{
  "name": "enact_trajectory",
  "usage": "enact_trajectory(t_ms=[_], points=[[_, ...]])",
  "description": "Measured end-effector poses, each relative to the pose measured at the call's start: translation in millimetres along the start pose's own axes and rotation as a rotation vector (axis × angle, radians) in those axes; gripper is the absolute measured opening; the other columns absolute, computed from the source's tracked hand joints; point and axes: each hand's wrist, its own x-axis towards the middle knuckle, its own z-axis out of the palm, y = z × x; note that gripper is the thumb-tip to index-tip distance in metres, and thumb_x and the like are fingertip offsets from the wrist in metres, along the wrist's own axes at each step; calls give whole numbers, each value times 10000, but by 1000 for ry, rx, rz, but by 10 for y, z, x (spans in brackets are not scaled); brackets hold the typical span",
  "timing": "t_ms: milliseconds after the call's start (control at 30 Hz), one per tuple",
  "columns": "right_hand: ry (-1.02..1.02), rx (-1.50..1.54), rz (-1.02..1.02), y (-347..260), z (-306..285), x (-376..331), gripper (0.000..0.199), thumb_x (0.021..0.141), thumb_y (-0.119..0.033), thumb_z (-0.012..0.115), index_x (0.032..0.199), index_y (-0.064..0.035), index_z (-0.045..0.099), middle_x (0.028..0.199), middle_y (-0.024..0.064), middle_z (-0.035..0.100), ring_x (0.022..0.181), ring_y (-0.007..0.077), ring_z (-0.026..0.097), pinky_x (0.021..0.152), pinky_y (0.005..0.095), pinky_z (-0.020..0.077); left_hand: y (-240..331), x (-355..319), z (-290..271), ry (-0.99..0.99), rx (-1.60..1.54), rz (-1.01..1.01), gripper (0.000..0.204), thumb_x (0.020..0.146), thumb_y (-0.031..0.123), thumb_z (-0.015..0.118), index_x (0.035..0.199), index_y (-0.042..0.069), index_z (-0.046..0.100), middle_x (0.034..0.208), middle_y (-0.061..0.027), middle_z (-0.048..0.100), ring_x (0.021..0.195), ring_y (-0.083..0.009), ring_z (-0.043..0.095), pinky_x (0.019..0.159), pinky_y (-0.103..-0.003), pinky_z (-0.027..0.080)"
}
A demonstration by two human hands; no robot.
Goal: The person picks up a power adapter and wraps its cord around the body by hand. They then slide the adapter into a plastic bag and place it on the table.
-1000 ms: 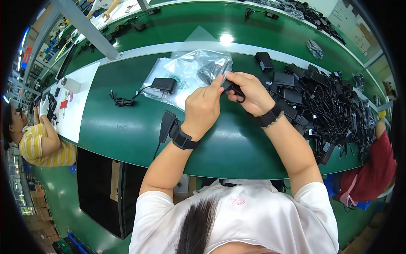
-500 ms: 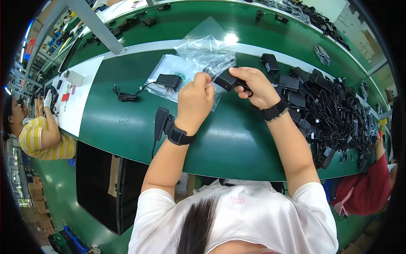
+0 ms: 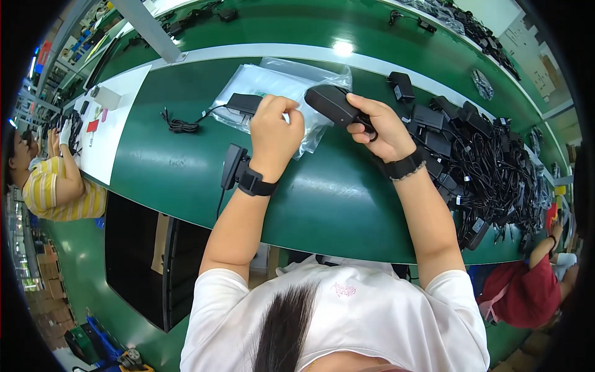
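The black adapter (image 3: 331, 104) is in the right hand (image 3: 384, 127), whose thumb and fingers pinch its near end; the far end points forward and left of the grip. A black cable loop (image 3: 370, 129) shows at the right fingers. No film is visible around the adapter.

The left hand (image 3: 276, 127) is just left of the adapter, apart from it, with fingers curled; whether they pinch anything cannot be told. Beyond both hands lie clear bags (image 3: 251, 82), apparently flat and unfilled. A second adapter (image 3: 242, 104) rests on them, beside the left fingers, its coiled cable (image 3: 181, 124) farther left.

Progress, as judged: the held adapter is uncovered and its cable gathered. Right of the grip, a pile of adapters and cables (image 3: 489, 161) remains mostly unwrapped. Farther forward and right lies a bundle in clear film (image 3: 482, 84).
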Motion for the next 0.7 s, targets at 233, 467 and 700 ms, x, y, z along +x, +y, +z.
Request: enact_trajectory(t_ms=[233, 467, 700], points=[[226, -603, -611, 237, 93, 137, 290, 807, -193, 632, 993, 22, 573, 731, 28, 559, 550, 51, 479, 430, 194, 373, 55, 3, -13, -43, -434, -484, 51, 676, -42, 528, 660, 5, 543, 654, -75, 543, 563, -192, 521, 511, -278, 410], [254, -364, -350, 155, 163, 152, 239, 814, -190, 614, 926, 17, 570, 727, 28, 573, 558, 35, 479, 447, 179, 357, 123, -176, 195, -148, -397, 136, 70, 633, -49, 531, 645, 15, 507, 659, -105, 512, 623, -254, 517, 570, -300, 417], [304, -571, -804, 436, 295, 293, 385, 789, -116, 628, 1098, 56, 474, 866, 127, 620, 706, 183, 610, 620, 289, 482, 265, -138, 120, -120, -285, 70, 107, 661, 9, 555, 663, 35, 451, 633, -108, 480, 594, -250, 495, 538, -324, 396]])
